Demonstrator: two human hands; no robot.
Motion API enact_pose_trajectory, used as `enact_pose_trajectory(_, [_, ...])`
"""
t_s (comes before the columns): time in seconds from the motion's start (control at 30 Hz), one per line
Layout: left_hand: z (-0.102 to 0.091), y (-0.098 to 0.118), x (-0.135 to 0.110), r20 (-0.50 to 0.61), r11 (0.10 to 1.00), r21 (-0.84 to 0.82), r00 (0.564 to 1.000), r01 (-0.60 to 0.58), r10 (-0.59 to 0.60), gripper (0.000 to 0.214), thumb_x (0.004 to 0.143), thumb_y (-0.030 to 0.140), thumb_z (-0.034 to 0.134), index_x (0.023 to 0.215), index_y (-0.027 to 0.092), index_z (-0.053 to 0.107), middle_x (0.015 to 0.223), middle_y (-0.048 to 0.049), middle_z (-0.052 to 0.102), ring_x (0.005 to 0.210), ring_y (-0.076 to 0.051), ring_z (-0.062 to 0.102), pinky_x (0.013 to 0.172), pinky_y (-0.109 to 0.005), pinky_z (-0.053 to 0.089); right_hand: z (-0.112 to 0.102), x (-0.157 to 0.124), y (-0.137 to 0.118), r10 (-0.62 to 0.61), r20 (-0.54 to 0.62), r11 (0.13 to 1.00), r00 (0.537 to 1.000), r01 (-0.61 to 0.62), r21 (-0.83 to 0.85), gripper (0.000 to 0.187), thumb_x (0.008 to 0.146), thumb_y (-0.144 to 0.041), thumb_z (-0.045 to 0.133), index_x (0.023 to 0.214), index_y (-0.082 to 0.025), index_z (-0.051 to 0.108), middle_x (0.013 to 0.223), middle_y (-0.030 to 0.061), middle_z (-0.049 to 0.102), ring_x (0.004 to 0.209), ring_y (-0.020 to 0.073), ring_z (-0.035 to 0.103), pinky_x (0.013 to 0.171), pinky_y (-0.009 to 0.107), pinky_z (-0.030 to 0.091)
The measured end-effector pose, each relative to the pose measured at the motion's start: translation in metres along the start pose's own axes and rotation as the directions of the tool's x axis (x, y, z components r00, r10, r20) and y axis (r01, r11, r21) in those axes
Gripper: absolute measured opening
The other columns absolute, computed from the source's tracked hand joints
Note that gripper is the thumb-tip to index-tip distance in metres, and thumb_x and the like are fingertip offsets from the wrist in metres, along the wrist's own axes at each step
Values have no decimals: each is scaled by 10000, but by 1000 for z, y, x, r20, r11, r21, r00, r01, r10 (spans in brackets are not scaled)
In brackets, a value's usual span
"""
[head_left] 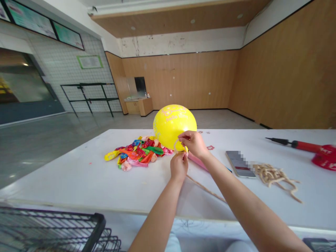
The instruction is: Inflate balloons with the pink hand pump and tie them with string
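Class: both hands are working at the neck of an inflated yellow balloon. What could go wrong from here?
1. The left hand and right hand pinch the stretched neck of the yellow balloon; a slip could let the air out.
2. The string trailing under the right forearm might snag and get dragged off the table.

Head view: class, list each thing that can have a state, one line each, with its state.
yellow balloon, inflated, neck stretched between both hands
left hand, shut on the balloon's neck
right hand, pinching the neck
balloon pile, uninflated, on the table
pump, lying on the table, untouched
phone, lying flat
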State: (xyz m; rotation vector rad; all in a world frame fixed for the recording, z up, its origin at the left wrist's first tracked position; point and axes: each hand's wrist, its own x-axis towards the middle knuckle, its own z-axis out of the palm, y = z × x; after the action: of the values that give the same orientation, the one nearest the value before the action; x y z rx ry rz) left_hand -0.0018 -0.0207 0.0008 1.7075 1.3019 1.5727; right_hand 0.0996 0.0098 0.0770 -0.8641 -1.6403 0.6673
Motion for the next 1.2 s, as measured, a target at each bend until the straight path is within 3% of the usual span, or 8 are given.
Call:
enact_pose_trajectory(0.13, [1, -2, 0, -24, 998, -59, 999, -28, 27, 264, 741, 104, 607, 512, 202, 519, 577, -28, 506, 626, -174, 462, 623, -236, 303, 3, 6, -1, -14, -59, 998, 998, 10, -67, 131, 699, -175, 585, 752, -182, 705, 662, 19, 692, 550, 144, 609, 549, 252, 466])
enact_pose_trajectory(0.4, [4, -8, 2, -99, 988, -145, 992, 59, -74, 257, 614, 11, 595, 469, 211, 524, 504, -22, 442, 594, -191, 452, 554, -254, 261, 31, 10, 6, -96, 286, 984, 953, 135, -120, 227, 602, -58, 581, 631, -232, 724, 690, -2, 717, 668, 174, 646, 616, 257, 484])
enact_pose_trajectory(0.5, [3, -9, 3, -60, 987, -146, 996, 60, -69, 259, 645, 55, 604, 450, 203, 519, 497, -12, 479, 555, -160, 438, 541, -241, 276, 24, 9, 10, -18, 287, 1000, 958, 15, 12, 219, 603, -103, 551, 679, -208, 728, 731, 9, 719, 657, 171, 660, 595, 252, 495])
enact_pose_trajectory(0.63, [4, -9, 5, -9, 938, -300, 983, 172, -183, 219, 716, 192, 630, 501, 180, 585, 514, -9, 547, 496, -116, 445, 486, -212, 295, 1, -8, 25, 235, 66, 943, 970, -243, 229, 169, 552, -145, 511, 588, -182, 672, 592, 2, 665, 536, 143, 608, 468, 213, 448])
enact_pose_trajectory(0.77, [5, -6, 8, 110, 744, -532, 904, 404, -413, 176, 695, 287, 687, 629, 139, 619, 531, 10, 547, 357, -35, 290, 365, -184, 163, -9, -32, 48, 401, -24, 881, 916, -378, 285, 123, 513, -125, 511, 463, -179, 610, 438, -15, 568, 402, 82, 455, 367, 180, 311])
enact_pose_trajectory(1.0, [-7, 3, 14, 517, 266, -690, 715, 673, -470, 101, 790, 142, 583, 698, 101, 574, 527, 53, 456, 302, 25, 211, 283, -104, 129, 8, -46, 67, 501, 221, 730, 837, -545, 412, 107, 568, -242, 631, 649, -179, 659, 454, -45, 525, 344, 42, 320, 333, 165, 147])
enact_pose_trajectory(1.1, [-13, 3, 17, 612, 122, -671, 639, 731, -466, 145, 844, 102, 505, 704, 104, 545, 515, 54, 436, 284, 28, 213, 269, -79, 145, 10, -46, 67, 489, 292, 669, 822, -568, 480, 157, 543, -253, 669, 679, -178, 649, 494, -49, 533, 357, 35, 300, 339, 166, 172])
enact_pose_trajectory(1.2, [-15, 3, 18, 626, 63, -679, 622, 731, -471, 178, 878, 98, 466, 715, 105, 538, 512, 51, 438, 277, 31, 220, 264, -65, 159, 11, -46, 67, 455, 325, 636, 829, -559, 532, 210, 544, -295, 733, 704, -173, 672, 579, -12, 605, 430, 59, 424, 390, 179, 312])
